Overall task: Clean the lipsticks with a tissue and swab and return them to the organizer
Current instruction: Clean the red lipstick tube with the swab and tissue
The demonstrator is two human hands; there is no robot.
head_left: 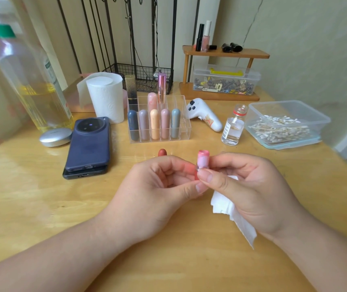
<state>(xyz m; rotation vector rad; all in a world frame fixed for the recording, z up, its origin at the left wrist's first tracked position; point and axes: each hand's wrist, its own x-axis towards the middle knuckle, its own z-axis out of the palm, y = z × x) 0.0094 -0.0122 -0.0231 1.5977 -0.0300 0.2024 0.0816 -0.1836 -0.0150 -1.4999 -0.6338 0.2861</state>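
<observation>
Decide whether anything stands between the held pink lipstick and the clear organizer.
Only a small red object showing just past the left hand, left of the straight line from the pink lipstick to the organizer. Otherwise bare table lies between them.

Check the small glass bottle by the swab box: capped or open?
Open. The small glass bottle stands upright, bare threaded neck showing, no cap on it.
</observation>
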